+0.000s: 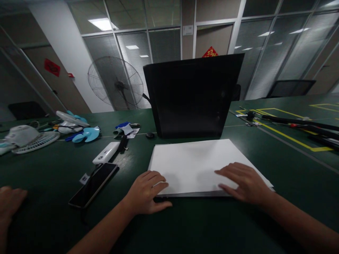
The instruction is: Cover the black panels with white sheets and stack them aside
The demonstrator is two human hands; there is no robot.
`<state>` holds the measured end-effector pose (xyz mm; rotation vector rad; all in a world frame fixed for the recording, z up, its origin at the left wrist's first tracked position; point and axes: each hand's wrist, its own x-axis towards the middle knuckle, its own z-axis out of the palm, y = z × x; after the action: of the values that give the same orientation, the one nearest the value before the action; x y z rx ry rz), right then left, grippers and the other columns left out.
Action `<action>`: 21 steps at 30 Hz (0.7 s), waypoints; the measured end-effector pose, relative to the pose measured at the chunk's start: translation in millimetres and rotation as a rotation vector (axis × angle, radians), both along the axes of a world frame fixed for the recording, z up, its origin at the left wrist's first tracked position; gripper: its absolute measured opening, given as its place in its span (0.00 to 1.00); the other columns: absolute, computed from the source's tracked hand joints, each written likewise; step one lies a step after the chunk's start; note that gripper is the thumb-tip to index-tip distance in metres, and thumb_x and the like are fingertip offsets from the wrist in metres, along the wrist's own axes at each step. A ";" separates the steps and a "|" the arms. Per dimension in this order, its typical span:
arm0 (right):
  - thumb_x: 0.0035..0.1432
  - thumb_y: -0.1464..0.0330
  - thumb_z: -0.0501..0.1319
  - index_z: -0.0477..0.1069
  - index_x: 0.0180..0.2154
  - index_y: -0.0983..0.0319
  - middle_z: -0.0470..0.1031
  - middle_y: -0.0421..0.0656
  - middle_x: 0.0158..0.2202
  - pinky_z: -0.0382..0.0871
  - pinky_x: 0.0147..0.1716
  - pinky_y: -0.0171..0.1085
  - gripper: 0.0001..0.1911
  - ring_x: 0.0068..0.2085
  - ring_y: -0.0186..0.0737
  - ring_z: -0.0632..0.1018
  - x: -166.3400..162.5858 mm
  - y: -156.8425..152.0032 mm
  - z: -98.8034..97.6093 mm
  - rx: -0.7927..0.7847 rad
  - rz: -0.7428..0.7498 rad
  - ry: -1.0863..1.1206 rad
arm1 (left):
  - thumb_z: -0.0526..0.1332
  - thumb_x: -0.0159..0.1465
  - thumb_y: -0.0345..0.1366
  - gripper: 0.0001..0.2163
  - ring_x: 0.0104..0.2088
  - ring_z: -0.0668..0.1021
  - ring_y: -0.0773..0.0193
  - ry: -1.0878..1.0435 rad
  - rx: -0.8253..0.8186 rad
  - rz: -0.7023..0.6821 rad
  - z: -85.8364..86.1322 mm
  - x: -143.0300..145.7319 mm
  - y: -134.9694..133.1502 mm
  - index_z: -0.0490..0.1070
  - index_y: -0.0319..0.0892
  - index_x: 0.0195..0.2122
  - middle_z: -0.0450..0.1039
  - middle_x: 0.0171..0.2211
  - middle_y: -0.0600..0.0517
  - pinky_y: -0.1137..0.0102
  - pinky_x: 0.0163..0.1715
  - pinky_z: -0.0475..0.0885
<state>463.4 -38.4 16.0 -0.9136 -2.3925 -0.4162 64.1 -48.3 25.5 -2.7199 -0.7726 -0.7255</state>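
White sheets of paper [196, 158] lie on a thin dark-edged board or pad on the green table in front of me. My left hand [148, 192] is at the near left corner of the paper, fingers bent a little over it and thumb apart below the edge. Over the right part of the paper is my right hand [242, 181], palm down, its fingers stretched out and thumb apart. Neither hand holds anything that I can see. Whether the right fingertips touch the sheet I cannot tell.
A black upright panel [193, 98] stands behind the paper. Left lie a smartphone [94, 185], a white device [106, 152] and disassembled fan parts [37, 139]. Another person's hand [12, 201] rests at the far left. Black rods [302, 121] and yellow tape lie right.
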 end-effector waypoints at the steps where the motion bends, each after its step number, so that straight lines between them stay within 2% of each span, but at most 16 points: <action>1: 0.69 0.56 0.55 0.76 0.51 0.61 0.79 0.48 0.45 0.74 0.46 0.46 0.20 0.43 0.43 0.79 13.2 8.8 -2.0 -0.015 -0.144 0.049 | 0.66 0.63 0.53 0.20 0.44 0.81 0.52 -0.032 -0.029 0.024 0.0 -3.2 1.1 0.76 0.43 0.48 0.80 0.43 0.45 0.56 0.43 0.78; 4: 0.70 0.50 0.50 0.72 0.58 0.66 0.76 0.55 0.52 0.72 0.52 0.55 0.31 0.52 0.55 0.77 56.7 35.9 -10.2 -0.114 -0.638 0.097 | 0.60 0.67 0.52 0.24 0.54 0.78 0.46 -0.117 -0.121 0.238 -7.5 -13.1 7.1 0.71 0.43 0.58 0.76 0.55 0.41 0.48 0.51 0.74; 5: 0.69 0.47 0.48 0.69 0.60 0.69 0.75 0.58 0.54 0.71 0.52 0.57 0.36 0.54 0.59 0.76 70.0 42.8 -13.2 -0.196 -0.765 0.074 | 0.58 0.69 0.52 0.26 0.58 0.75 0.44 -0.134 -0.159 0.350 -12.7 -16.1 10.1 0.68 0.43 0.62 0.73 0.59 0.40 0.46 0.54 0.72; 7: 0.67 0.43 0.45 0.68 0.62 0.71 0.75 0.62 0.53 0.72 0.49 0.59 0.42 0.51 0.63 0.77 90.2 51.2 -18.2 -0.379 -0.911 0.034 | 0.56 0.70 0.54 0.31 0.64 0.70 0.41 -0.136 -0.243 0.537 -25.6 -20.8 16.9 0.62 0.40 0.67 0.65 0.66 0.37 0.42 0.59 0.67; 9: 0.65 0.41 0.44 0.73 0.58 0.67 0.78 0.61 0.46 0.74 0.40 0.58 0.42 0.42 0.63 0.80 98.8 52.4 -20.4 -0.502 -0.971 0.024 | 0.54 0.70 0.58 0.34 0.66 0.68 0.39 -0.108 -0.334 0.623 -38.6 -24.2 23.2 0.60 0.36 0.68 0.63 0.67 0.34 0.43 0.61 0.66; 12: 0.65 0.40 0.43 0.79 0.48 0.60 0.80 0.56 0.38 0.73 0.33 0.55 0.39 0.34 0.59 0.80 92.0 45.5 -18.5 -0.534 -0.966 0.012 | 0.51 0.71 0.59 0.37 0.68 0.65 0.41 -0.060 -0.399 0.625 -52.7 -28.1 29.2 0.57 0.35 0.70 0.60 0.69 0.33 0.44 0.64 0.63; 17: 0.65 0.42 0.42 0.80 0.42 0.62 0.78 0.57 0.34 0.72 0.30 0.54 0.38 0.31 0.58 0.79 68.3 32.0 -11.1 -0.494 -0.957 -0.027 | 0.52 0.70 0.59 0.40 0.70 0.59 0.41 0.001 -0.373 0.595 -66.0 -34.6 33.1 0.48 0.36 0.74 0.53 0.71 0.33 0.45 0.66 0.59; 21: 0.65 0.43 0.43 0.80 0.43 0.61 0.78 0.57 0.35 0.72 0.32 0.57 0.37 0.33 0.60 0.80 69.9 29.9 -7.1 -0.477 -0.976 -0.040 | 0.55 0.70 0.58 0.43 0.70 0.60 0.39 0.008 -0.299 0.549 -69.3 -37.7 32.6 0.38 0.39 0.75 0.50 0.72 0.33 0.44 0.65 0.60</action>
<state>533.3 -8.5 8.9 -2.2955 -1.9387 -0.1893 26.4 -15.7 -43.8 -2.5399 -1.6460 -0.4989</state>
